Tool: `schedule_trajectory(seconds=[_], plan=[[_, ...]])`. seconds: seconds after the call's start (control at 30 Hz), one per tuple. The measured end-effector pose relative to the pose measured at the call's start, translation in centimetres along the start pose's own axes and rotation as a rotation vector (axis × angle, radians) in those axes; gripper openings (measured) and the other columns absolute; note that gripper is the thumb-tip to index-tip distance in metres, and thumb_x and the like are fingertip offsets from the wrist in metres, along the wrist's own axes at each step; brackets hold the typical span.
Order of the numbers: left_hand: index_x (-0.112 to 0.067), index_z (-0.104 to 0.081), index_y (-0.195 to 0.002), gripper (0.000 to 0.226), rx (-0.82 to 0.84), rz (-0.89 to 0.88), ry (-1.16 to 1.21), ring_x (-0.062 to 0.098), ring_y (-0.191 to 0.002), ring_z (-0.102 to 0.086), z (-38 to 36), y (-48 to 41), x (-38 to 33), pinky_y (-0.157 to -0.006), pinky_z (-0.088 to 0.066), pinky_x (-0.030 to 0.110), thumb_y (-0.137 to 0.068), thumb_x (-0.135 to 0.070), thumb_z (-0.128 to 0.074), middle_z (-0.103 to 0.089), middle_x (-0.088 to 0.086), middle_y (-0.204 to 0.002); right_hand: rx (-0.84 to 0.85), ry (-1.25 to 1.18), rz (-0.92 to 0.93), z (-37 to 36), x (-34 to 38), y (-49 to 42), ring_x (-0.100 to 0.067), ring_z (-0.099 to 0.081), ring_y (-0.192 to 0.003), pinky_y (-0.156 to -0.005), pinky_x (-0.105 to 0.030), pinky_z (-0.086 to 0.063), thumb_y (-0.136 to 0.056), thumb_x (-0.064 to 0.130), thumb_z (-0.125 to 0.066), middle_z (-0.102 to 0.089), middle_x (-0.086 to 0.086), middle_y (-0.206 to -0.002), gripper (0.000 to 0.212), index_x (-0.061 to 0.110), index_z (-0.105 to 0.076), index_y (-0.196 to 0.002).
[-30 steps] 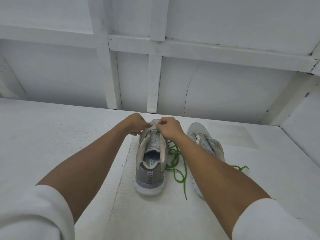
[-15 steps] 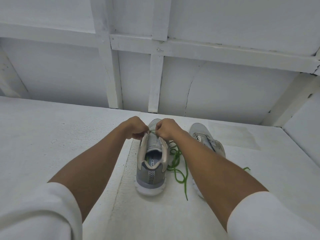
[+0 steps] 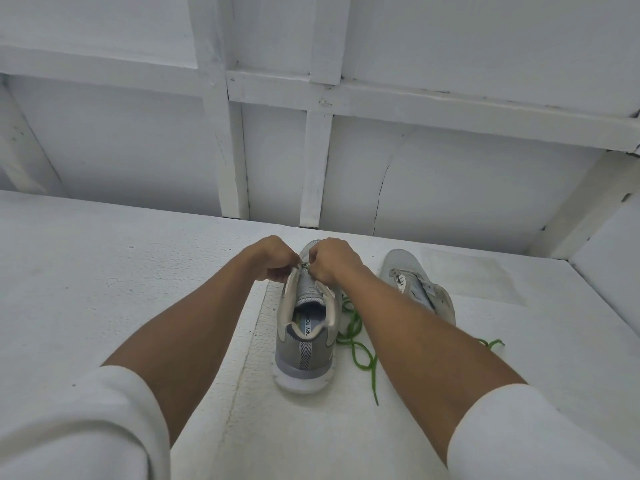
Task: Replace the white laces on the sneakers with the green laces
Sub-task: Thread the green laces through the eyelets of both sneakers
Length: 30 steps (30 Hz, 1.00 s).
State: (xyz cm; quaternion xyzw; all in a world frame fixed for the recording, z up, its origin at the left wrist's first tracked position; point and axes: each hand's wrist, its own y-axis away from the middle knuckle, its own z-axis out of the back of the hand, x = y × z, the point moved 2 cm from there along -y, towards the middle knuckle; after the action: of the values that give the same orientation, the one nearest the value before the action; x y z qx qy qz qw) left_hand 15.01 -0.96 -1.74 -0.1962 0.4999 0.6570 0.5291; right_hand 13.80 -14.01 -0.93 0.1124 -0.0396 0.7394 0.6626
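- Now the left hand and the right hand meet over the front part of the near sneaker, both with the fingers curled tight.
- Between their fingertips shows a short piece of the green lace, and both hands pinch it there. Which eyelet it goes through I cannot tell, because the hands cover that place.
- From there the lace lies loose in loops on the white surface, just to the right of the near sneaker, with one end pointing toward the person.
- This sneaker stands upright, its heel toward the person and its side flaps spread open.
- Further right, the second sneaker leans on its side, apart from the first one, and the right forearm hides a part of it.
- Beyond the right forearm a green end shows; whether it belongs to the same lace I cannot tell.
- White sleeves cover both upper arms.
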Motion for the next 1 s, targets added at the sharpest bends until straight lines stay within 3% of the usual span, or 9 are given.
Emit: schedule_trajectory(seconds=[0.23,0.43,0.53,0.67,0.73,0.8,0.9,1.0], plan=[[0.004,-0.065,-0.1,0.013,0.015,-0.009,0.044,0.017,-0.062,-0.058,0.1,-0.4,0.3,-0.071,-0.056,0.028,-0.09,-0.003,-0.061,-0.062,0.011,-0.076,-0.013,0.089,0.049,0.1,0.7,0.3,-0.028,-0.048,-0.117,-0.091,-0.036,-0.044,-0.088,0.02,-0.054,-0.058,-0.002,-0.119,0.024,0.024,-0.068,-0.107],[-0.002,-0.063,-0.087,0.006,-0.002,-0.009,0.114,0.015,-0.057,-0.056,0.0,-0.1,0.7,-0.053,-0.053,0.021,-0.09,-0.006,-0.06,-0.061,0.008,-0.071,-0.087,0.074,0.001,-0.6,0.9,0.4,-0.028,-0.049,-0.116,-0.088,-0.036,-0.041,-0.09,0.022,-0.056,-0.059,-0.002,-0.118,0.023,0.02,-0.065,-0.111],[0.001,-0.066,-0.092,0.01,-0.008,-0.047,0.159,0.019,-0.064,-0.054,-0.2,-0.3,1.5,-0.059,-0.049,0.024,-0.092,-0.007,-0.06,-0.061,0.013,-0.078,-0.124,-0.021,-0.047,-0.3,0.8,0.8,-0.029,-0.052,-0.113,-0.084,-0.035,-0.04,-0.09,0.024,-0.057,-0.06,-0.004,-0.114,0.02,0.016,-0.065,-0.106],[-0.003,-0.062,-0.076,0.019,-0.069,-0.14,0.147,0.016,-0.052,-0.043,-1.0,-0.5,2.1,-0.047,-0.04,0.021,-0.094,-0.008,-0.059,-0.053,0.007,-0.06,-0.059,-0.152,-0.161,2.0,0.4,2.7,-0.032,-0.046,-0.119,-0.083,-0.035,-0.04,-0.085,0.039,-0.06,-0.051,-0.011,-0.125,0.044,0.013,-0.055,-0.121],[-0.001,-0.063,-0.08,0.015,-0.093,-0.163,0.167,0.016,-0.053,-0.043,-1.3,-0.6,2.3,-0.044,-0.039,0.02,-0.093,-0.007,-0.058,-0.054,0.009,-0.064,0.015,-0.198,-0.202,2.4,0.0,4.9,-0.033,-0.05,-0.117,-0.079,-0.034,-0.041,-0.084,0.043,-0.059,-0.05,-0.012,-0.127,0.058,0.01,-0.046,-0.131],[0.0,-0.062,-0.087,0.013,-0.123,-0.173,0.203,0.017,-0.059,-0.046,-1.3,-0.7,2.6,-0.049,-0.04,0.021,-0.095,-0.006,-0.054,-0.056,0.013,-0.075,0.06,-0.223,-0.207,1.6,-0.4,7.4,-0.033,-0.053,-0.115,-0.077,-0.033,-0.04,-0.089,0.037,-0.054,-0.051,-0.014,-0.129,0.055,0.008,-0.04,-0.134],[-0.002,-0.058,-0.095,0.014,-0.137,-0.192,0.266,0.016,-0.059,-0.053,-0.9,-0.4,2.7,-0.056,-0.042,0.024,-0.1,-0.009,-0.047,-0.06,0.011,-0.079,-0.062,-0.365,-0.224,-0.4,-0.7,10.1,-0.034,-0.053,-0.111,-0.08,-0.036,-0.041,-0.098,0.036,-0.039,-0.054,-0.015,-0.127,0.04,0.007,-0.046,-0.125],[-0.004,-0.057,-0.095,0.014,-0.176,-0.174,0.359,0.01,-0.058,-0.066,0.6,-0.7,2.5,-0.061,-0.047,0.025,-0.1,-0.011,-0.046,-0.064,0.008,-0.085,-0.196,-0.536,-0.258,-1.7,-0.7,10.9,-0.027,-0.049,-0.093,-0.072,-0.034,-0.035,-0.101,0.032,-0.033,-0.056,-0.015,-0.12,0.034,0.006,-0.048,-0.117]])
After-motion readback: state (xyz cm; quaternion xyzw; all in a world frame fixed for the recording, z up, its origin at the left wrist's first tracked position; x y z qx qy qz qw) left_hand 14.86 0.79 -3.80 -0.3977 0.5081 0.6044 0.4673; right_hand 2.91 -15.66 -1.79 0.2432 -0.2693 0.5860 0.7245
